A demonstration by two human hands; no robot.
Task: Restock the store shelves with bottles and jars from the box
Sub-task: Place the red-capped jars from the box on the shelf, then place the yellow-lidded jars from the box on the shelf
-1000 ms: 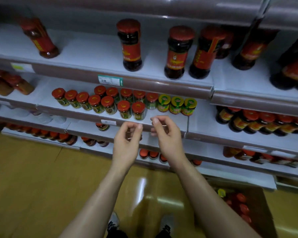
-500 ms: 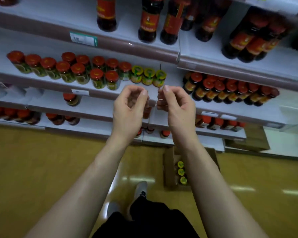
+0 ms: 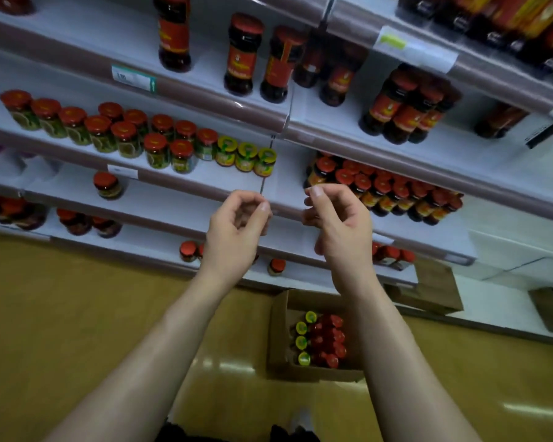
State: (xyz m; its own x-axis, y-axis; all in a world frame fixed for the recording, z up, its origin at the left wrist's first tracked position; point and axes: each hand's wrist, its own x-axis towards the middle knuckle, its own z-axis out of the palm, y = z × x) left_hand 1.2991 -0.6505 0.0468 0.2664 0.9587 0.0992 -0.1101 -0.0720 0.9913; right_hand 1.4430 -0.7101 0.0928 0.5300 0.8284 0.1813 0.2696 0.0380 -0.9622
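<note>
Yellow-lid jars (image 3: 245,156) shelved; left hand (image 3: 236,231) and right hand (image 3: 339,224) loosely curled, grips empty. Between placements; next, probably reach down to box (image 3: 276,339).

Box (image 3: 276,339) partly hidden behind right forearm (image 3: 396,362)

Floor (image 3: 61,314): glossy yellow-brown, smooth, w/ pale streaks of overhead light reflected (image 3: 236,366) near centre & another at right (image 3: 536,409). Shelving unit fills upper half: several tiers of white boards (image 3: 77,33) w/ mauve-brown front rails (image 3: 205,100), running diagonally across view. Price tags clipped on rails: teal-edged one (image 3: 134,78) upper left, yellow-green one (image 3: 391,43) upper right. White base panel (image 3: 508,250) at far right. Light dim, even.
</note>
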